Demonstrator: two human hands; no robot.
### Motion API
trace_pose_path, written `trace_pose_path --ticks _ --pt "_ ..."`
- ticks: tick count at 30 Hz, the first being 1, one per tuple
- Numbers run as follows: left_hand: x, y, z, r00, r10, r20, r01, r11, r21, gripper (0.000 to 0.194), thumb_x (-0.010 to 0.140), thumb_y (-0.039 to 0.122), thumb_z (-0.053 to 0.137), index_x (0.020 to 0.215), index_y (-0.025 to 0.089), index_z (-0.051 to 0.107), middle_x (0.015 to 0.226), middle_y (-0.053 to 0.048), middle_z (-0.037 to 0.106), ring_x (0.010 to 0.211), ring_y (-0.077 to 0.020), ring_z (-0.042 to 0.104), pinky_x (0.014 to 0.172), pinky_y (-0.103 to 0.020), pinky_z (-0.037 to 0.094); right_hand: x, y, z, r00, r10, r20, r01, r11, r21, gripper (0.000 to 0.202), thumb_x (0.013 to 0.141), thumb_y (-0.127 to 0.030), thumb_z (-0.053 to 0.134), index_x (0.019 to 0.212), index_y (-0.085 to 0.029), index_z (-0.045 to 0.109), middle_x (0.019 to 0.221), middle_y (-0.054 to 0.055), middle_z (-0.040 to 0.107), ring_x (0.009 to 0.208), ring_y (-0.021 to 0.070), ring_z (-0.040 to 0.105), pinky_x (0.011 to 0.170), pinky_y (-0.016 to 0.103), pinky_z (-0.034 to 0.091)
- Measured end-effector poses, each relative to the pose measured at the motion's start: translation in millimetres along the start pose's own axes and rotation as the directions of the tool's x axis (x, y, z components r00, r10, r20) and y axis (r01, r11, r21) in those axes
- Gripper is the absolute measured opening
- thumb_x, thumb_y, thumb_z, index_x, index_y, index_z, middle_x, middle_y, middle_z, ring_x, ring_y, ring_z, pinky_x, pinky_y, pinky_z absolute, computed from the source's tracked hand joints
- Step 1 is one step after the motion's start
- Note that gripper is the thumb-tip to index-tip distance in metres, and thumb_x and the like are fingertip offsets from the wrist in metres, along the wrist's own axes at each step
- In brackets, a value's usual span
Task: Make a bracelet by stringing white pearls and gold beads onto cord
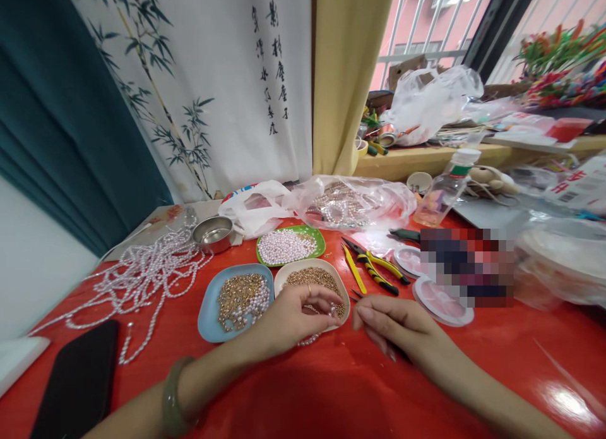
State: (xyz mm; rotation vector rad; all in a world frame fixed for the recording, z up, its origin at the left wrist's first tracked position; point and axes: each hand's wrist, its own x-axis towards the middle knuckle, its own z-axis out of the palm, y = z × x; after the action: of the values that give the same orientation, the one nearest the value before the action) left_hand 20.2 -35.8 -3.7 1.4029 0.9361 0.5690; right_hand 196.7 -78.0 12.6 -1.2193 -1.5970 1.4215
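My left hand (305,312) is over the cream dish (344,287) of gold beads, its fingers curled round part of a beaded strand (310,339) that hangs at the dish's front edge. To the right, my right hand (392,325) has its thumb and fingers pinched on a dark, thin tool, mostly hidden, whose pointed tips (357,295) show beyond the fingers. A blue dish (208,322) with gold and pearly beads sits left of the cream dish. Behind them is a green dish (322,242) of pearly beads.
Yellow tweezers (355,270) and yellow-black pliers (379,275) lie behind my right hand, near clear spools (445,300). Pearl strands (151,268), a metal bowl (213,234) and a black phone (78,379) are at left. Plastic bags (350,202) and a bottle (442,189) stand behind.
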Motion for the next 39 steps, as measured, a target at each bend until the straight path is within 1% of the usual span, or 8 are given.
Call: trace_pose_path --ticks 8,12,14,17,18,20,36,39 --pt "3.1 -6.3 -2.1 0.999 0.049 0.004 -0.049 0.997 -0.059 0.021 0.062 0.016 0.066 0.082 0.016 0.067 0.072 -0.003 0.061 0.066 -0.0127 0.054 0.062 -0.026 0.039 7.7 4.9 -9.9 0.996 -0.062 -0.058 0.062 0.998 -0.014 0.029 0.083 -0.039 0.044 0.067 -0.017 0.055 0.051 -0.004 0.044 0.046 0.0088 0.041 0.047 0.022 0.033" --pt "7.5 -7.2 -5.3 0.999 -0.008 -0.038 0.004 0.995 -0.104 0.021 0.058 0.016 0.068 0.080 0.015 0.068 0.067 -0.002 0.063 0.063 -0.0125 0.055 0.060 -0.025 0.040 17.9 11.6 -30.5 0.992 -0.126 -0.010 0.111 0.906 -0.407 0.023 0.082 -0.038 0.046 0.081 -0.018 0.058 0.077 0.004 0.061 0.071 0.0158 0.056 0.065 0.028 0.044" --pt "9.3 -6.5 -7.0 0.997 -0.033 -0.069 0.023 0.991 -0.131 0.020 0.057 0.015 0.069 0.077 0.015 0.068 0.067 -0.002 0.064 0.064 -0.0132 0.057 0.062 -0.026 0.041 25.3 23.1 -45.1 0.972 -0.218 -0.085 0.077 0.643 -0.762 0.027 0.081 -0.037 0.050 0.098 -0.017 0.057 0.097 0.010 0.062 0.087 0.0220 0.055 0.076 0.035 0.043" --pt "10.9 -7.1 -9.1 0.995 -0.026 -0.100 0.008 0.983 -0.182 0.020 0.055 0.014 0.071 0.076 0.015 0.068 0.070 -0.004 0.066 0.067 -0.0144 0.058 0.066 -0.028 0.042 35.7 47.8 -65.1 0.937 -0.329 -0.119 -0.116 0.029 -0.993 0.041 0.078 -0.040 0.053 0.105 -0.009 0.056 0.107 0.020 0.058 0.098 0.0338 0.050 0.078 0.044 0.040" --pt "11.3 -8.1 -9.6 0.995 -0.011 -0.101 -0.010 0.978 -0.208 0.020 0.055 0.014 0.071 0.076 0.015 0.068 0.071 -0.004 0.067 0.069 -0.0144 0.059 0.067 -0.028 0.042 38.1 55.3 -69.6 0.937 -0.329 -0.120 -0.159 -0.095 -0.983 0.043 0.080 -0.041 0.051 0.104 -0.006 0.056 0.102 0.021 0.059 0.094 0.0341 0.052 0.074 0.043 0.041" --pt "12.2 -10.5 -10.3 0.994 0.020 -0.107 -0.047 0.964 -0.261 0.021 0.056 0.014 0.072 0.076 0.015 0.068 0.076 -0.004 0.068 0.071 -0.0140 0.059 0.069 -0.028 0.043 41.1 66.0 -74.1 0.941 -0.324 -0.103 -0.159 -0.152 -0.976 0.039 0.083 -0.039 0.047 0.100 -0.006 0.057 0.094 0.020 0.062 0.089 0.0328 0.054 0.072 0.040 0.041" --pt "14.9 -12.6 -10.1 0.988 -0.065 -0.143 -0.008 0.887 -0.461 0.021 0.056 0.013 0.074 0.076 0.013 0.070 0.073 -0.006 0.066 0.067 -0.0115 0.058 0.070 -0.026 0.043 52.2 54.2 -63.3 0.908 -0.380 -0.179 -0.258 -0.170 -0.951 0.030 0.080 -0.032 0.045 0.079 -0.005 0.059 0.077 0.020 0.058 0.071 0.0306 0.056 0.060 0.037 0.039" --pt "13.9 -12.6 -10.7 0.985 -0.105 -0.140 0.021 0.866 -0.499 0.019 0.057 0.013 0.074 0.076 0.013 0.069 0.075 -0.006 0.065 0.068 -0.0107 0.057 0.067 -0.024 0.043 49.1 49.1 -66.6 0.875 -0.396 -0.278 -0.299 0.010 -0.954 0.032 0.081 -0.034 0.043 0.091 -0.006 0.056 0.085 0.020 0.060 0.069 0.0291 0.060 0.057 0.037 0.043"
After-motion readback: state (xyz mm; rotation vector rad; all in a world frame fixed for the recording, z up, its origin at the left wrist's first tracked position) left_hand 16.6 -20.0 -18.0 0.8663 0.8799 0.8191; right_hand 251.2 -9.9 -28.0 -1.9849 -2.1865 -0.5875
